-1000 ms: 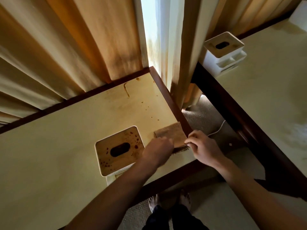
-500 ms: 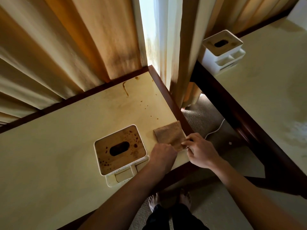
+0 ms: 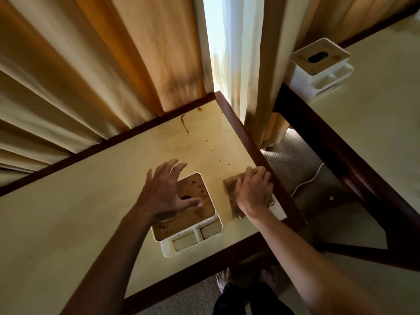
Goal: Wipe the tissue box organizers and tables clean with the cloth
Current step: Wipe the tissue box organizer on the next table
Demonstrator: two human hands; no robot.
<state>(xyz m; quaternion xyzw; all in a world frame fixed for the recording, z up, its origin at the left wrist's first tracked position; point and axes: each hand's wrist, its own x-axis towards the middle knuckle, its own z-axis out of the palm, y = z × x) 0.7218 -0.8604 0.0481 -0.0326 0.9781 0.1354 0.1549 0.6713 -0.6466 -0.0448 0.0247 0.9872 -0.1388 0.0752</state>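
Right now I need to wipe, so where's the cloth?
Head view: the cloth lies under the right hand near the table edge, right of the tissue box organizer.

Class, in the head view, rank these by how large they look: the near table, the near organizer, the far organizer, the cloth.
1. Near table
2. Near organizer
3. Far organizer, though distance shrinks it; the two may match.
4. Cloth, partly under the right hand.

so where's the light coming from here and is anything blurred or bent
Head view: daylight enters through the gap between the curtains, blown out white. The left hand is motion-blurred over the tissue box; the right hand on the cloth is sharper. Table edges bow from the wide lens.
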